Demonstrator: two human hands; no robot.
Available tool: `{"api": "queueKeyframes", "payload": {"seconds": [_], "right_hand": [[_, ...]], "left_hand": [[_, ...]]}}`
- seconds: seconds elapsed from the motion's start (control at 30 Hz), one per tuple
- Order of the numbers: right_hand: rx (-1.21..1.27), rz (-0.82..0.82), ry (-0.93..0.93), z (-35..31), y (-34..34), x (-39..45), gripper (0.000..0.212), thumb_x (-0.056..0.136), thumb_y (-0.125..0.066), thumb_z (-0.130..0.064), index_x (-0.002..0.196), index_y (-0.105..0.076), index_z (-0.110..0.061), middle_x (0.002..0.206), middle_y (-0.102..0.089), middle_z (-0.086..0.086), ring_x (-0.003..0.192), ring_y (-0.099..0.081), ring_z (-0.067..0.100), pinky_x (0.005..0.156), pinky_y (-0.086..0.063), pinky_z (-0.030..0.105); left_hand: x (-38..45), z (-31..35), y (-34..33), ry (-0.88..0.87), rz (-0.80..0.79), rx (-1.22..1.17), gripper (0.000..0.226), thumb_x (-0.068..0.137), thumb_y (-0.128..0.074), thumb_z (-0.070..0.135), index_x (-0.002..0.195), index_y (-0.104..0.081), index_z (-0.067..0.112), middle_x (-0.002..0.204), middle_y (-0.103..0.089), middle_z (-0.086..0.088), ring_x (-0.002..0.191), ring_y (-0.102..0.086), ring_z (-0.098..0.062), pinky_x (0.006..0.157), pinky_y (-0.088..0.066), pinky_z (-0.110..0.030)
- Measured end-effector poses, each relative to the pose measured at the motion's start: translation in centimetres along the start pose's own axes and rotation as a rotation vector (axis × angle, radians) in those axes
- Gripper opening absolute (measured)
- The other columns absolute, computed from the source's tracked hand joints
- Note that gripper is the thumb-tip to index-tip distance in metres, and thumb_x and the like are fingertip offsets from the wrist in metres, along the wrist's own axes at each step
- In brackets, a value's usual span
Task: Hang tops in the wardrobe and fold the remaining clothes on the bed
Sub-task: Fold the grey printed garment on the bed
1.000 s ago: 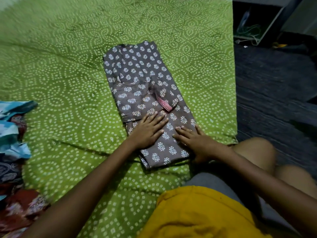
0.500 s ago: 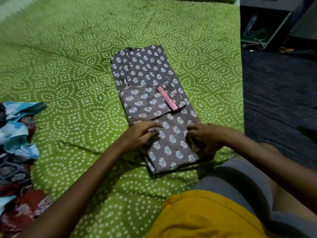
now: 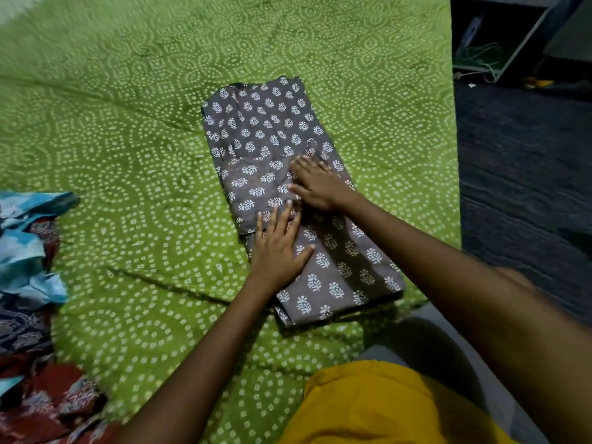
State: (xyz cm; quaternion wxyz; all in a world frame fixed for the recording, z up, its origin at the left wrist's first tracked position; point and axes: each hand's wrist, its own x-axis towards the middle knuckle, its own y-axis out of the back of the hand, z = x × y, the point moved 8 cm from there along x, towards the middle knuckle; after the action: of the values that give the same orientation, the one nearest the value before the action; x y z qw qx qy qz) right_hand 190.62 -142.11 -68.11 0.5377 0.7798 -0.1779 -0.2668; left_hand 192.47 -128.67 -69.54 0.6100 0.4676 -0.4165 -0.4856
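Both hands lie flat, fingers straight, on the folded grey printed garment [image 3: 272, 129]: left hand [image 3: 278, 248] nearer its close end, right hand [image 3: 318, 184] mid-length. Its long axis runs away from the person across the green bedspread [image 3: 128, 139].

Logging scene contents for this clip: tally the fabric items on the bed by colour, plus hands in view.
Grey printed garment, partly folded: 1
Blue cloth in the pile at the bed's left edge: 1
Red patterned cloth in the same pile: 1
Dark patterned cloth in the pile: 1
Hands flat on the grey garment, left hand and right hand: 2
Total: 6
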Motion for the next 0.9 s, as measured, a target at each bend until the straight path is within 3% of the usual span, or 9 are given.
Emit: {"api": "queueKeyframes", "payload": {"seconds": [0.13, 0.3, 0.43, 0.5, 0.57, 0.67, 0.8, 0.87, 0.9], "right_hand": [[0.058, 0.071, -0.29, 5.4, -1.6, 1.5, 0.078, 0.095, -0.024, -0.059, 0.151, 0.0, -0.011, 0.159, 0.005, 0.007, 0.146, 0.007, 0.021, 0.117, 0.006, 0.039], [-0.063, 0.113, -0.111, 3.5, -2.4, -0.6, 0.082, 0.093, -0.029, -0.062, 0.152, -0.002, -0.012, 0.159, -0.001, 0.004, 0.146, 0.005, 0.016, 0.117, 0.007, 0.038], [0.038, -0.029, -0.016, 4.4, -3.0, -3.8, 0.083, 0.089, -0.03, -0.061, 0.151, -0.006, -0.011, 0.159, -0.002, 0.006, 0.147, 0.0, 0.017, 0.117, 0.001, 0.032], [0.166, -0.12, 0.038, 4.9, -3.1, -6.1, 0.073, 0.092, -0.041, -0.046, 0.15, -0.014, -0.011, 0.158, -0.008, 0.01, 0.146, -0.007, 0.021, 0.115, -0.005, 0.027], [0.297, -0.186, 0.074, 6.3, -2.8, -9.0, 0.057, 0.095, -0.051, -0.01, 0.146, -0.026, -0.008, 0.155, -0.018, 0.011, 0.144, -0.019, 0.023, 0.112, -0.013, 0.023], [0.258, -0.275, 0.112, 8.0, -2.3, -13.3, 0.071, 0.078, -0.049, 0.017, 0.143, -0.034, -0.008, 0.153, -0.025, 0.007, 0.142, -0.025, 0.022, 0.113, -0.022, 0.028], [-0.103, -0.372, 0.275, 6.6, -4.0, -17.3, 0.084, 0.076, -0.056, -0.007, 0.148, -0.018, -0.024, 0.154, 0.001, -0.006, 0.141, 0.007, 0.014, 0.116, -0.003, 0.035], [-0.138, -0.421, 0.257, 5.6, -3.8, -17.7, 0.079, 0.072, -0.049, -0.029, 0.147, -0.027, -0.027, 0.155, -0.006, -0.008, 0.142, 0.003, 0.013, 0.116, -0.004, 0.038], [-0.086, -0.438, 0.219, 5.2, -3.0, -17.3, 0.077, 0.066, -0.046, -0.037, 0.142, -0.04, -0.025, 0.154, -0.021, -0.004, 0.143, -0.012, 0.015, 0.116, -0.011, 0.039]], "left_hand": [[0.0, -0.8, -1.1, 0.022, -0.005, 0.056, 0.072, 0.088, -0.025, 0.062, 0.145, -0.036, 0.018, 0.153, -0.03, -0.008, 0.142, -0.024, -0.025, 0.114, 0.005, -0.039], [0.1, -0.7, -1.2, 0.021, 0.025, 0.084, 0.071, 0.088, -0.027, 0.061, 0.143, -0.039, 0.018, 0.151, -0.034, -0.008, 0.141, -0.029, -0.026, 0.114, -0.007, -0.044], [0.1, -0.7, -1.2, 0.018, 0.009, 0.078, 0.072, 0.089, -0.023, 0.061, 0.145, -0.035, 0.018, 0.153, -0.03, -0.008, 0.142, -0.024, -0.026, 0.114, -0.003, -0.043], [0.0, -0.8, -1.2, 0.005, 0.0, 0.082, 0.074, 0.088, -0.019, 0.062, 0.146, -0.032, 0.018, 0.154, -0.027, -0.009, 0.144, -0.021, -0.026, 0.114, 0.0, -0.042], [0.0, -0.8, -1.3, 0.004, -0.01, 0.095, 0.076, 0.087, -0.013, 0.063, 0.148, -0.027, 0.019, 0.156, -0.02, -0.007, 0.145, -0.014, -0.024, 0.115, 0.005, -0.04], [0.1, -0.8, -1.2, 0.0, 0.009, 0.107, 0.078, 0.086, -0.011, 0.065, 0.148, -0.028, 0.019, 0.156, -0.021, -0.008, 0.145, -0.015, -0.025, 0.113, 0.008, -0.038], [0.0, -0.7, -1.0, 0.016, 0.02, 0.094, 0.084, 0.083, -0.007, 0.069, 0.148, -0.027, 0.021, 0.156, -0.02, -0.006, 0.145, -0.015, -0.024, 0.114, 0.005, -0.038], [0.4, -0.7, -0.5, 0.039, -0.007, 0.056, 0.085, 0.079, -0.006, 0.067, 0.148, -0.027, 0.022, 0.156, -0.021, -0.005, 0.144, -0.017, -0.022, 0.115, -0.002, -0.039], [0.9, -0.8, 0.0, 0.047, -0.017, 0.039, 0.084, 0.079, -0.008, 0.067, 0.147, -0.029, 0.021, 0.155, -0.024, -0.004, 0.142, -0.021, -0.022, 0.114, -0.007, -0.04]]}}
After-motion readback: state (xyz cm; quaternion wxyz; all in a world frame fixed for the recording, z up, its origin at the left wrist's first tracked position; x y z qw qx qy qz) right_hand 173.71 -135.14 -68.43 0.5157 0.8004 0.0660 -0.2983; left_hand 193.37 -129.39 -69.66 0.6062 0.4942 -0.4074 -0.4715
